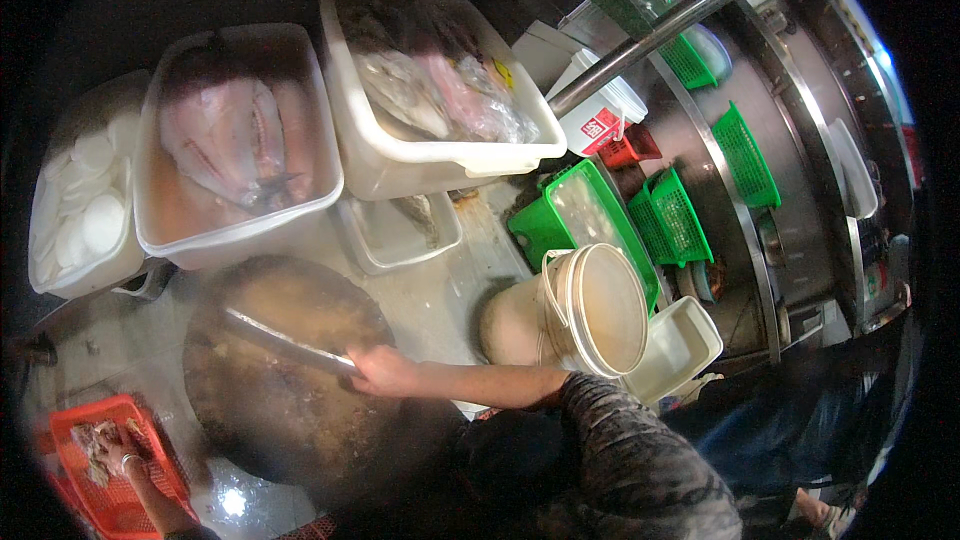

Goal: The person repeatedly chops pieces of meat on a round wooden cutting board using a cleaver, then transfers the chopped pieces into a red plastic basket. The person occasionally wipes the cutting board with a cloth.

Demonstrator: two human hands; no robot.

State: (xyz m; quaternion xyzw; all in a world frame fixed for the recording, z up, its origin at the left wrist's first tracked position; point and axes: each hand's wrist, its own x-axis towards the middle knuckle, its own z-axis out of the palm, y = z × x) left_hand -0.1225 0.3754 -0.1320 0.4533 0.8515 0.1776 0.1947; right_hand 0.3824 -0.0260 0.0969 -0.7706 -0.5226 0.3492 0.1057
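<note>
My right hand (384, 370) is closed on the handle end of a cleaver (289, 339), which lies over the round wooden chopping block (300, 412) with its bright edge turned up in the view. At the lower left, my left hand (118, 453), with a bracelet at the wrist, reaches into a red plastic basket (163, 457). Its fingers are at pale, ragged pieces (94, 442) that look like fish or meat; blur hides whether they are gripped. The middle of the block shows wet, worn wood.
Beyond the block stand white tubs with split fish (225, 135), bagged fish (442, 86) and round white pieces (94, 202). A lidded bucket (611, 311) stands right of my forearm. Green baskets (671, 221) sit farther right, near a metal rail (675, 26).
</note>
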